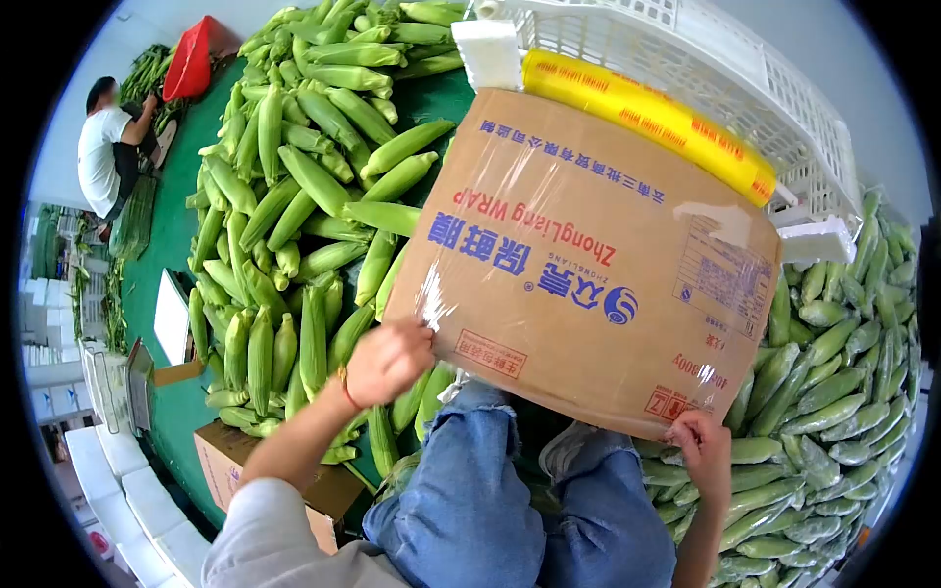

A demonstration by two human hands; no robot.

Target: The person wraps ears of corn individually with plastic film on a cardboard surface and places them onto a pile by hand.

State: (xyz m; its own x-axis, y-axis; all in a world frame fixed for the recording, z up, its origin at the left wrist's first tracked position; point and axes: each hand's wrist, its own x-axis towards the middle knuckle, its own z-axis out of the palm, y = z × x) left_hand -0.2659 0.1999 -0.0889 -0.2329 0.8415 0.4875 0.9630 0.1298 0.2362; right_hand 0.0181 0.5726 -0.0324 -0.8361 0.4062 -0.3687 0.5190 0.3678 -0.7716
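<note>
A flat cardboard panel (578, 255) printed in blue and red lies sloping in front of my knees. Clear cling film (436, 294) covers it, glossy and slightly wrinkled, reaching up to the yellow roll of wrap (647, 122) along its far edge. My left hand (394, 359), with a red band at the wrist, pinches the film at the panel's near left corner. At the near right corner, my right hand (702, 451) has its fingers closed on the film's other edge. No corn lies on the panel.
Unwrapped green corn (314, 176) is heaped on the left. Film-wrapped corn (823, 392) piles up on the right. A white plastic crate (784, 88) stands behind the roll, with white foam blocks (488, 54) by it. Another person (103, 147) sits at the far left near a red basket (188, 64).
</note>
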